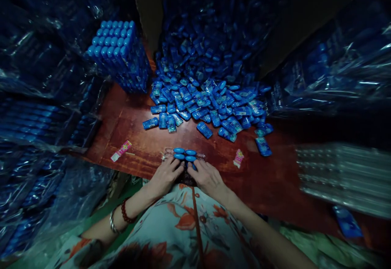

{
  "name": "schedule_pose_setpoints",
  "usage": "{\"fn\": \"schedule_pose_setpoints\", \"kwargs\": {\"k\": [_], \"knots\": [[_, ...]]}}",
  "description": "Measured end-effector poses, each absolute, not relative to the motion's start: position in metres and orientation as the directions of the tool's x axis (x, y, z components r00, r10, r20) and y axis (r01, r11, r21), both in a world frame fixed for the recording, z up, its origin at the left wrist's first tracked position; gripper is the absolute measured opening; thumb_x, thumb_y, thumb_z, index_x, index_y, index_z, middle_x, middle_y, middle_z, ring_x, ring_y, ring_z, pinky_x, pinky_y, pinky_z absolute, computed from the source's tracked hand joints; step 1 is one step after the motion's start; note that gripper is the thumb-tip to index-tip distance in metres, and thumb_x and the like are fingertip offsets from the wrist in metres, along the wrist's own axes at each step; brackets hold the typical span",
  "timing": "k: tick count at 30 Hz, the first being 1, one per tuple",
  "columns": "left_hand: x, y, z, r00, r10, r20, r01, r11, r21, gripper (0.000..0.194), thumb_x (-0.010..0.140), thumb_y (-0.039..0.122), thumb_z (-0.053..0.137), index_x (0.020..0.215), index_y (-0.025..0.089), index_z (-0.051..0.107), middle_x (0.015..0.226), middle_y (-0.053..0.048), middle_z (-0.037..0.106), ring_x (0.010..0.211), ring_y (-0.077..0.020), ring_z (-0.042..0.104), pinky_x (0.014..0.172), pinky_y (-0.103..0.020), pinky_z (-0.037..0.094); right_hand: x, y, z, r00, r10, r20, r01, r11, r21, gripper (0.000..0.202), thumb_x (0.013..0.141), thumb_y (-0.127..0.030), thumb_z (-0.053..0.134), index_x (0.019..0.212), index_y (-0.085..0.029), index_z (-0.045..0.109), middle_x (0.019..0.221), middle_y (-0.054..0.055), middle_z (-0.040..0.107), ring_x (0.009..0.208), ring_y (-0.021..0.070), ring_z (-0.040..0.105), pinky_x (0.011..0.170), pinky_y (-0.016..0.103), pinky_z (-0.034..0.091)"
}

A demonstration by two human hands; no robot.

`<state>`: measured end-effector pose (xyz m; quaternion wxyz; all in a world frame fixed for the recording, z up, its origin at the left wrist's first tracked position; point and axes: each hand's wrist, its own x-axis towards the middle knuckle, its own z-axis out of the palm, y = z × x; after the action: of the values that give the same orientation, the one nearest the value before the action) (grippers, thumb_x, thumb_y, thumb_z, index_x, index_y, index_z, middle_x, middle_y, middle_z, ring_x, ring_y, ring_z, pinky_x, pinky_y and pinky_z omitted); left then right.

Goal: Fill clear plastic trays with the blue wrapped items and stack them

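Note:
At the table's near edge, several small blue oval-topped containers (179, 151) sit side by side in two columns, in what looks like a clear plastic tray (200, 155). My left hand (166, 174) curls its fingers over the left column, and my right hand (209, 177) bends its fingers around the right one. The fingertips meet close to the middle, partly covering the nearer containers. Whether each hand grips one container or several is hidden. Beyond them spreads a large heap of loose blue labelled containers (204, 102) lying in all directions.
A tall stack of blue containers (113, 40) stands back left on the reddish wooden table (137, 138). Plastic-wrapped blue stacks (36, 118) line the left, with more wrapped stacks (336, 77) at right. Clear trays (345, 179) lie at right; pink wrappers (121, 151) flank the hands.

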<state>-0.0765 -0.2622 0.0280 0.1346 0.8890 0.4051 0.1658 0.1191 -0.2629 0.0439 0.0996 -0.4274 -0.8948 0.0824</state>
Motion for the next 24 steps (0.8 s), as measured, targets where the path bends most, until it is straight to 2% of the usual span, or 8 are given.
{"fn": "schedule_pose_setpoints", "kwargs": {"k": [4, 8, 11, 13, 15, 17, 21, 24], "knots": [[-0.076, -0.257, 0.025, 0.647, 0.743, 0.174, 0.656, -0.658, 0.37, 0.034, 0.092, 0.016, 0.035, 0.121, 0.017, 0.053, 0.106, -0.012, 0.059, 0.1, -0.0225, 0.052, 0.084, -0.041, 0.05, 0.103, -0.262, 0.049, -0.601, 0.798, 0.044, 0.782, 0.598, -0.175, 0.022, 0.086, -0.011, 0.046, 0.103, -0.017, 0.059, 0.087, 0.009, 0.058, 0.077, 0.0192, 0.054, 0.066, 0.031, 0.044], [-0.084, -0.26, 0.018, 0.585, 0.757, 0.29, 0.676, -0.653, 0.342, 0.035, 0.091, 0.017, 0.04, 0.123, 0.022, 0.054, 0.113, -0.013, 0.055, 0.098, -0.0223, 0.052, 0.08, -0.039, 0.049, 0.111, -0.268, 0.042, -0.564, 0.81, 0.162, 0.795, 0.585, -0.161, 0.026, 0.088, -0.018, 0.048, 0.112, -0.017, 0.059, 0.089, 0.009, 0.062, 0.077, 0.0188, 0.056, 0.064, 0.03, 0.044], [-0.09, -0.252, 0.013, 0.379, 0.842, 0.384, 0.7, -0.532, 0.477, 0.031, 0.09, 0.021, 0.047, 0.12, 0.025, 0.057, 0.112, -0.01, 0.051, 0.098, -0.0196, 0.053, 0.079, -0.034, 0.049, 0.131, -0.27, 0.037, -0.457, 0.833, 0.313, 0.803, 0.537, -0.256, 0.031, 0.09, -0.027, 0.05, 0.119, -0.02, 0.057, 0.097, 0.009, 0.063, 0.082, 0.0176, 0.059, 0.068, 0.027, 0.045], [-0.092, -0.231, 0.009, 0.177, 0.913, 0.368, 0.693, -0.381, 0.611, 0.031, 0.092, 0.023, 0.045, 0.121, 0.024, 0.055, 0.105, -0.008, 0.05, 0.094, -0.0165, 0.055, 0.08, -0.031, 0.049, 0.143, -0.257, 0.035, -0.328, 0.878, 0.347, 0.823, 0.446, -0.351, 0.031, 0.091, -0.026, 0.047, 0.12, -0.022, 0.057, 0.099, 0.008, 0.062, 0.083, 0.0157, 0.06, 0.071, 0.025, 0.046], [-0.091, -0.2, 0.005, 0.035, 0.951, 0.307, 0.701, -0.242, 0.671, 0.035, 0.091, 0.025, 0.046, 0.126, 0.02, 0.05, 0.106, -0.008, 0.05, 0.093, -0.0162, 0.056, 0.083, -0.032, 0.049, 0.15, -0.231, 0.033, -0.194, 0.933, 0.304, 0.862, 0.31, -0.401, 0.031, 0.092, -0.025, 0.043, 0.12, -0.023, 0.057, 0.1, 0.008, 0.06, 0.087, 0.0168, 0.06, 0.07, 0.025, 0.047], [-0.087, -0.166, 0.004, 0.007, 0.967, 0.255, 0.757, -0.171, 0.63, 0.045, 0.087, 0.028, 0.054, 0.13, 0.017, 0.045, 0.113, -0.012, 0.048, 0.1, -0.0207, 0.055, 0.089, -0.038, 0.047, 0.15, -0.198, 0.03, -0.131, 0.968, 0.214, 0.908, 0.203, -0.365, 0.034, 0.091, -0.028, 0.044, 0.123, -0.022, 0.054, 0.105, 0.01, 0.059, 0.095, 0.0217, 0.058, 0.069, 0.029, 0.049], [-0.079, -0.121, 0.01, 0.103, 0.991, 0.084, 0.864, -0.131, 0.487, 0.062, 0.078, 0.024, 0.065, 0.133, 0.012, 0.038, 0.118, -0.018, 0.049, 0.102, -0.0286, 0.056, 0.085, -0.043, 0.047, 0.144, -0.151, 0.028, -0.233, 0.972, -0.032, 0.95, 0.22, -0.222, 0.046, 0.084, -0.026, 0.056, 0.129, -0.019, 0.045, 0.11, 0.014, 0.057, 0.088, 0.0243, 0.061, 0.064, 0.03, 0.048], [-0.086, -0.126, 0.017, 0.15, 0.988, 0.029, 0.863, -0.145, 0.484, 0.047, 0.081, 0.019, 0.059, 0.126, 0.014, 0.046, 0.114, -0.015, 0.053, 0.095, -0.0256, 0.059, 0.08, -0.038, 0.049, 0.153, -0.154, 0.029, -0.271, 0.955, -0.125, 0.949, 0.243, -0.201, 0.047, 0.082, -0.024, 0.058, 0.127, -0.019, 0.044, 0.11, 0.013, 0.058, 0.081, 0.0233, 0.063, 0.061, 0.028, 0.045]]}}
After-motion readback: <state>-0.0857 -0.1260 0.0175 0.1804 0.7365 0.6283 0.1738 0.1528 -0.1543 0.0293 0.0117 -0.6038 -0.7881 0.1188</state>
